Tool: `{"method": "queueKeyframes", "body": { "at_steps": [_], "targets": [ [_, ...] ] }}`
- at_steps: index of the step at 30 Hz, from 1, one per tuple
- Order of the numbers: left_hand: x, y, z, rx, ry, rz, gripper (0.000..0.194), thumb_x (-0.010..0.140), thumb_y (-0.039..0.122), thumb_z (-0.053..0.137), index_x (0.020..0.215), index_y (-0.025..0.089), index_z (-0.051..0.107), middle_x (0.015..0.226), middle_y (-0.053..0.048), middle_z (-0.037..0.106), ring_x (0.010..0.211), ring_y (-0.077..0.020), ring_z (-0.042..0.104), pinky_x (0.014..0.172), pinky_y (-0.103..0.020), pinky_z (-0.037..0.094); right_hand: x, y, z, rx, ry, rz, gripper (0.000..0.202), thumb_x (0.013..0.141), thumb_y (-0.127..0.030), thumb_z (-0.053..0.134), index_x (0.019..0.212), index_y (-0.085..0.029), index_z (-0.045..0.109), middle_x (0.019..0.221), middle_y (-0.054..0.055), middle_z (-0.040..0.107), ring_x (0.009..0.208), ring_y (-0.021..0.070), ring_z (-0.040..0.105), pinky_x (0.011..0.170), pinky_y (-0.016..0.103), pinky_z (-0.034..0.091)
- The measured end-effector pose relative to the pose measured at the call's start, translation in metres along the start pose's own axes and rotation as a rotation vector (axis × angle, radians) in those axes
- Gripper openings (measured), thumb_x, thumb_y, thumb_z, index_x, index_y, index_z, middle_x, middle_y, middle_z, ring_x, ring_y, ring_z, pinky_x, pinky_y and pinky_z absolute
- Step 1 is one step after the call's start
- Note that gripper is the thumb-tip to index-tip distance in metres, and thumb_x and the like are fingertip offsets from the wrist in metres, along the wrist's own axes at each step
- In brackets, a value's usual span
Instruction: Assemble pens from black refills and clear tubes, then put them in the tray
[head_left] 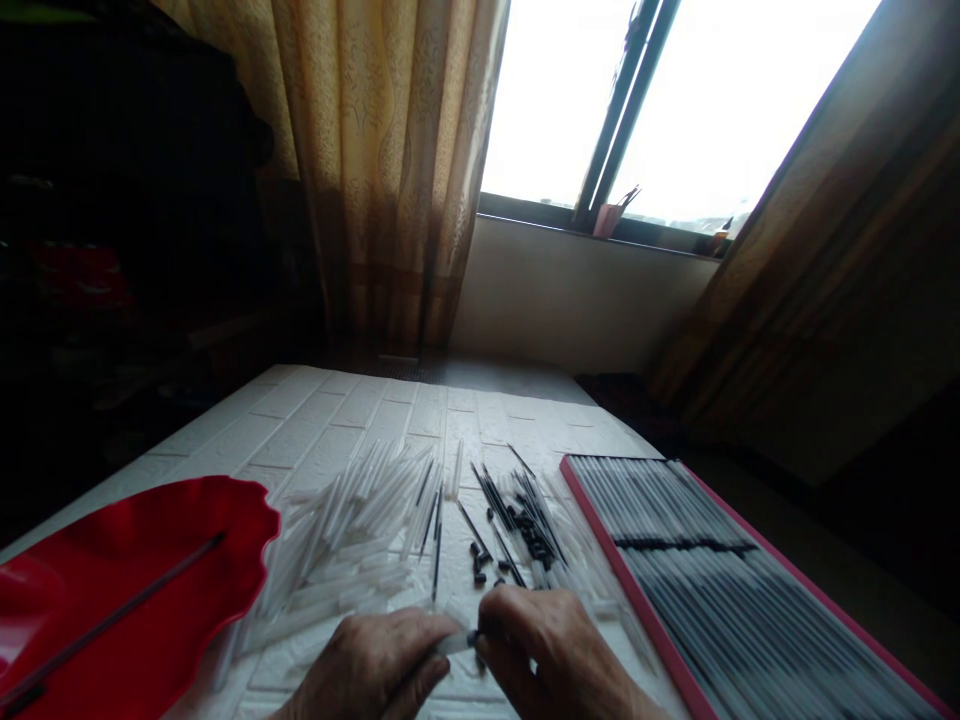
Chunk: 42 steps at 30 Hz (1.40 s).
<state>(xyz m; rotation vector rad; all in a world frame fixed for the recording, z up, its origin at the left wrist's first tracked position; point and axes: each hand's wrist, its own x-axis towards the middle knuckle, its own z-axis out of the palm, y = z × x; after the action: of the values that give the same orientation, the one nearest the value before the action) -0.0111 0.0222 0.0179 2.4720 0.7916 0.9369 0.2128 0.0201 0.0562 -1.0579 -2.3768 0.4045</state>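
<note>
Low in the middle of the view, my left hand (379,660) is closed around a whitish translucent pen barrel (454,643), most of it hidden by the fingers. At the barrel's right end, my right hand (544,640) pinches a small black pen plug (472,638). Whether the plug sits inside the barrel or only touches it, I cannot tell. Beyond my left hand lies a loose heap of clear pen barrels (367,510). Dark ink refills (436,545) and more black plugs (478,566) are scattered ahead of my hands.
A red scalloped dish (232,520) holding one long dark stick (135,610) stands on the left. To the right, a pink-edged tray (600,545) contains rows of pens (750,600). The white brick-patterned tabletop (390,405) extends toward the curtain (382,170) and window.
</note>
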Motion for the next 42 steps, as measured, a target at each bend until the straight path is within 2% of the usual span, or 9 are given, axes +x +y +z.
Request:
{"method": "queueKeyframes", "body": {
  "at_steps": [6, 13, 19, 23, 25, 29, 33, 39, 42],
  "targets": [
    [-0.001, -0.001, 0.002, 0.040, 0.066, 0.032, 0.018, 0.097, 0.021, 0.048, 0.110, 0.024, 0.059, 0.084, -0.002, 0.076, 0.074, -0.0160, 0.075, 0.067, -0.017, 0.056, 0.000, 0.003, 0.005, -0.083, -0.008, -0.021, 0.026, 0.092, -0.026, 0.043, 0.066, -0.021, 0.045, 0.055, -0.001, 0.058, 0.047, 0.0117, 0.053, 0.049, 0.024, 0.026],
    [0.000, 0.000, 0.002, 0.003, 0.020, -0.004, 0.016, 0.095, 0.018, 0.050, 0.106, 0.024, 0.060, 0.086, -0.001, 0.075, 0.078, -0.0158, 0.074, 0.069, -0.017, 0.055, 0.002, 0.001, 0.004, -0.020, -0.057, 0.043, 0.023, 0.091, -0.026, 0.046, 0.071, -0.020, 0.056, 0.058, 0.000, 0.062, 0.053, 0.0129, 0.058, 0.051, 0.023, 0.032],
    [0.001, 0.003, -0.001, 0.022, 0.116, -0.026, 0.020, 0.095, 0.020, 0.052, 0.112, 0.025, 0.058, 0.088, 0.000, 0.076, 0.077, -0.0146, 0.075, 0.072, -0.017, 0.056, -0.001, 0.011, -0.018, 0.157, 0.035, 0.171, 0.024, 0.097, -0.031, 0.041, 0.084, -0.019, 0.058, 0.068, 0.001, 0.064, 0.060, 0.0137, 0.059, 0.058, 0.023, 0.041],
    [-0.001, -0.001, 0.000, -0.002, 0.273, -0.038, 0.020, 0.095, 0.021, 0.056, 0.114, 0.026, 0.060, 0.092, 0.000, 0.077, 0.081, -0.0137, 0.075, 0.076, -0.016, 0.056, -0.003, 0.021, -0.031, 0.377, 0.093, 0.317, 0.026, 0.097, -0.039, 0.043, 0.091, -0.019, 0.059, 0.073, 0.001, 0.064, 0.060, 0.0139, 0.057, 0.058, 0.024, 0.044],
    [-0.002, -0.005, 0.002, -0.074, 0.337, -0.084, 0.017, 0.094, 0.023, 0.058, 0.111, 0.027, 0.062, 0.087, 0.001, 0.077, 0.076, -0.0127, 0.075, 0.071, -0.016, 0.056, -0.005, 0.024, -0.032, 0.461, 0.092, 0.356, 0.028, 0.095, -0.041, 0.044, 0.095, -0.018, 0.059, 0.074, 0.002, 0.063, 0.059, 0.0140, 0.056, 0.056, 0.024, 0.045],
    [-0.004, -0.012, 0.007, -0.409, 0.394, -0.255, 0.019, 0.095, 0.036, 0.058, 0.104, 0.022, 0.067, 0.063, 0.004, 0.066, 0.049, -0.0085, 0.063, 0.049, -0.013, 0.051, -0.007, 0.027, -0.030, 0.478, 0.019, 0.397, 0.026, 0.093, -0.039, 0.047, 0.096, -0.017, 0.061, 0.076, 0.002, 0.060, 0.063, 0.0141, 0.054, 0.058, 0.024, 0.045],
    [-0.004, -0.020, 0.011, -0.662, 0.463, -0.392, 0.031, 0.086, 0.048, 0.067, 0.097, 0.019, 0.072, 0.062, 0.003, 0.063, 0.047, -0.0079, 0.059, 0.047, -0.014, 0.050, -0.005, 0.026, -0.028, 0.372, -0.080, 0.399, 0.021, 0.090, -0.034, 0.051, 0.090, -0.017, 0.063, 0.072, 0.000, 0.058, 0.063, 0.0130, 0.051, 0.058, 0.022, 0.042],
    [-0.001, -0.025, 0.012, -0.807, 0.483, -0.455, 0.023, 0.083, 0.044, 0.073, 0.093, 0.022, 0.074, 0.054, 0.006, 0.060, 0.040, -0.0057, 0.049, 0.044, -0.015, 0.046, -0.001, 0.014, -0.019, 0.305, -0.275, 0.359, 0.011, 0.077, -0.016, 0.058, 0.081, -0.016, 0.068, 0.065, -0.002, 0.059, 0.058, 0.0098, 0.049, 0.053, 0.017, 0.035],
    [-0.001, -0.017, 0.007, -0.739, 0.477, -0.429, 0.023, 0.084, 0.045, 0.071, 0.093, 0.024, 0.074, 0.057, 0.004, 0.063, 0.045, -0.0083, 0.055, 0.047, -0.016, 0.048, 0.001, 0.009, -0.004, 0.262, -0.320, 0.337, 0.014, 0.072, -0.014, 0.061, 0.080, -0.017, 0.072, 0.065, -0.003, 0.061, 0.059, 0.0093, 0.051, 0.053, 0.016, 0.035]
  ]
}}
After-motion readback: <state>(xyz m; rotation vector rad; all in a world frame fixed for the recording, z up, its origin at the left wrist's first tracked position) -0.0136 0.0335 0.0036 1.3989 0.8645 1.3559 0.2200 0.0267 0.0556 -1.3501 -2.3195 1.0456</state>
